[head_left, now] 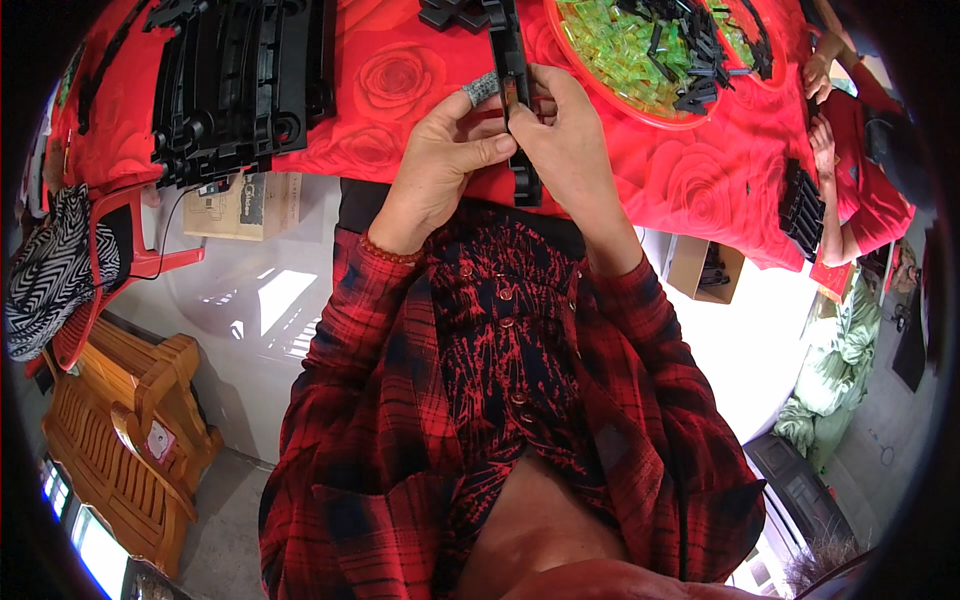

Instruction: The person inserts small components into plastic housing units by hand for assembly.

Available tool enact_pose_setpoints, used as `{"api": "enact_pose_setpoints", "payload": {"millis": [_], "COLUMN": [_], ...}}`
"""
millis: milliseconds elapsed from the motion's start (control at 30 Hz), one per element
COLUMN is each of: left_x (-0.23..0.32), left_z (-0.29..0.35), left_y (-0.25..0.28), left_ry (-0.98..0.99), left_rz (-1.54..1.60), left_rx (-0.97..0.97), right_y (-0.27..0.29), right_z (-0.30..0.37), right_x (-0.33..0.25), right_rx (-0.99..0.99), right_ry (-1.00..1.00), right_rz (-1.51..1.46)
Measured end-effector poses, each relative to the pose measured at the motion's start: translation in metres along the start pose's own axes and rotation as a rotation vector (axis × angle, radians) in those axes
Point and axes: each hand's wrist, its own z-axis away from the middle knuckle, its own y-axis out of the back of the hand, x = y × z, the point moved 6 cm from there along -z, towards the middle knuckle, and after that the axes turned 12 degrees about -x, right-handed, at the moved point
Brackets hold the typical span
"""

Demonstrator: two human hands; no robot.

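Observation:
A long, narrow black plastic strip (506, 42) stands lengthwise between my hands over the red cloth. My left hand (440, 155) is closed on its left side, thumb pressed to it and a grey wrap (481, 88) round one finger. From the other side my right hand (566, 140) grips the same strip, its thumb bent down onto the channel. A small orange-yellow patch shows in that channel just above the thumb; what it is, I cannot tell. Parts of the fingers are hidden behind the strip.
A stack of black plastic strips (235, 85) lies left on the rose-patterned red tablecloth (395, 80). A red-rimmed tray (690, 122) holds yellow-green and black pieces. At the right, another person's hand (822, 145) is near black parts (802, 210). A red chair (165, 260) stands left.

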Motion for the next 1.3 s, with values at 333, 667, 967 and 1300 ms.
{"api": "enact_pose_setpoints", "payload": {"millis": [333,667,967,1300], "left_x": [0.0,0.012,0.016,0.014], "left_z": [0.002,-0.001,0.0,0.003], "left_y": [0.004,-0.001,0.0,0.008], "left_ry": [0.03,0.047,-0.001,0.059], "left_rz": [-0.158,-0.087,-0.045,0.045], "left_rx": [0.007,-0.027,-0.064,-0.081], "right_y": [-0.007,0.005,0.012,0.012], "right_z": [-0.001,0.004,0.003,0.005], "right_x": [0.013,-0.026,-0.012,-0.014], "right_rx": [-0.027,-0.403,-0.359,-0.319], "right_ry": [-0.047,0.017,0.003,-0.009], "right_rz": [0.125,-0.232,-0.364,-0.457]}}
